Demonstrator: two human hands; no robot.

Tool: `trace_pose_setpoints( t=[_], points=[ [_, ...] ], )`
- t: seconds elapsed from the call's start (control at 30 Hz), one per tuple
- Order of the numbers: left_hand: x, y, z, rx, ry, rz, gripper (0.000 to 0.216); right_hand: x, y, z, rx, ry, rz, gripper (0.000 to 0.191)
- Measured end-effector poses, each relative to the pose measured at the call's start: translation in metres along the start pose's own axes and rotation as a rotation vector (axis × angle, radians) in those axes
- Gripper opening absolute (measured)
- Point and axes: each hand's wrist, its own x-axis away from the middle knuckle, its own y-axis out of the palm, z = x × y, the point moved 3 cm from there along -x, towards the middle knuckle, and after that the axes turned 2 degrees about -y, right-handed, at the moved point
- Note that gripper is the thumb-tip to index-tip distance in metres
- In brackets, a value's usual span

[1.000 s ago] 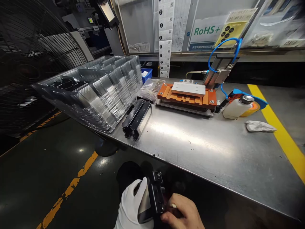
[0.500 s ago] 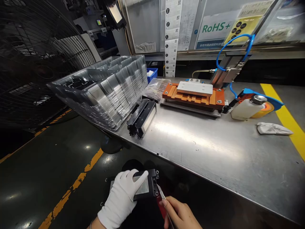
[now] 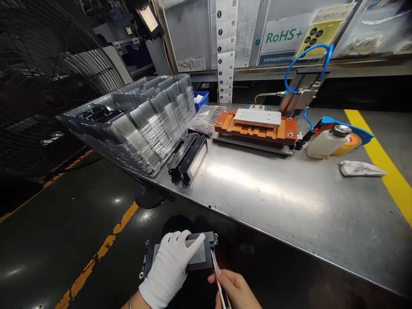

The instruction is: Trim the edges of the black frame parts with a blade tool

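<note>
Black rectangular part with grey panel, held off the table, in front of its near edge. Left hand, white-gloved, clasps it from above: fingers bunched over the body, thumb laid along the panel toward the right end. Right hand, bare, pinches a slim bladed tool between thumb and fingers; tip at the part's right end, can't tell if touching. On the table: pair of black units side by side, next to wrapped clear trays. Orange fixture farther back, with white bottle right of it; crumpled white cloth near bottle.
</note>
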Motion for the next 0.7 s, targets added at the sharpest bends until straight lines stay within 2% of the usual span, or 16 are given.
trace_pose_setpoints(
  t=[0.1, 0.17, 0.23, 0.37, 0.43, 0.57, 0.7],
  points=[
    [-0.001, 0.001, 0.001, 0.017, 0.008, -0.001, 0.091, 0.004, -0.004, -0.002, -0.176, 0.07, -0.05, 0.077],
    [-0.001, 0.001, 0.001, 0.042, 0.008, -0.019, 0.09, 0.009, -0.015, -0.006, -0.164, 0.076, -0.04, 0.078],
    [-0.001, 0.001, 0.001, 0.064, 0.013, -0.048, 0.092, 0.014, -0.031, -0.014, 0.04, -0.055, 0.031, 0.073],
    [-0.002, 0.0, 0.001, 0.12, 0.026, -0.063, 0.092, 0.02, -0.06, -0.035, 0.851, -0.539, 0.343, 0.04],
    [-0.002, -0.001, 0.001, 0.14, 0.028, -0.066, 0.088, 0.021, -0.065, -0.038, 1.108, -0.685, 0.418, 0.034],
    [-0.002, -0.002, 0.001, 0.145, 0.038, -0.082, 0.089, 0.02, -0.065, -0.039, 1.335, -0.882, 0.463, 0.035],
    [-0.003, -0.002, 0.0, 0.134, 0.048, -0.137, 0.092, 0.02, -0.065, -0.039, 1.455, -0.986, 0.478, 0.038]
  ],
)
